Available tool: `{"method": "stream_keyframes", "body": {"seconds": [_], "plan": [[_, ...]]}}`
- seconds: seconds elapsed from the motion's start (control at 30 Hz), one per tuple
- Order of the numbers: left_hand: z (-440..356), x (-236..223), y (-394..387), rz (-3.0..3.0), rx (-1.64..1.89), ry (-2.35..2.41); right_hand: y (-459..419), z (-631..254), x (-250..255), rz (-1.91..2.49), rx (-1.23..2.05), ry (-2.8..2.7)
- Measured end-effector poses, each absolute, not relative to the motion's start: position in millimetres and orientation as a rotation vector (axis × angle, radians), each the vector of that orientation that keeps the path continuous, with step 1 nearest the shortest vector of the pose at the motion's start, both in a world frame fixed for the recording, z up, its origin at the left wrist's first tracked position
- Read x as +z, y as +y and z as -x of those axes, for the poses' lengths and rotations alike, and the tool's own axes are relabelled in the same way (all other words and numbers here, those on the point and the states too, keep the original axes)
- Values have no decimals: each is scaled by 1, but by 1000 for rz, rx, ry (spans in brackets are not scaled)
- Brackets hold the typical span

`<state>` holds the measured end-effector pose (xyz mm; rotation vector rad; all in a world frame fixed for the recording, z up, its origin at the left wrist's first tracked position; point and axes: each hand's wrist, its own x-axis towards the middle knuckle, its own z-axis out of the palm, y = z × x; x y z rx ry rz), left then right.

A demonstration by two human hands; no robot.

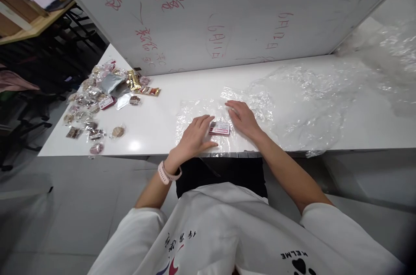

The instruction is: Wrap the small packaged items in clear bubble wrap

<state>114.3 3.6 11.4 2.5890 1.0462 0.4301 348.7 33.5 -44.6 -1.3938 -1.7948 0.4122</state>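
A small red-and-white packet (219, 128) lies on a clear plastic sheet (201, 112) near the table's front edge. My left hand (195, 136) rests flat on the sheet just left of the packet, fingers stretched out and touching its left end. My right hand (242, 116) lies open on the sheet just right of and behind the packet, fingers spread and pointing left. Neither hand grips anything. A pale watch (165, 173) is on my left wrist.
The white table (162, 106) backs onto a whiteboard (227, 10) with red writing. A pile of several wrapped snacks and foil packets (100, 101) lies at the table's left end. Crumpled clear plastic film (308, 101) covers the right side. Dark chairs (29, 106) stand at left.
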Motion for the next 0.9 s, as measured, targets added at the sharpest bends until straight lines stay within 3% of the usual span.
{"method": "stream_keyframes", "body": {"seconds": [0.13, 0.27, 0.47, 0.9], "plan": [[-90, -11, -42, -2441, 690, 1126, 19, -349, -27, 1253, 434, -1913], [-80, -36, -61, -2457, 771, 1179, 10, -352, -20, 1020, 658, -2293], [-96, -39, -58, -2623, 815, 1206, 20, -354, -32, 943, 713, -2292], [-138, 7, -15, -2769, 300, 1053, 17, -359, -24, 993, 871, -2250]]}}
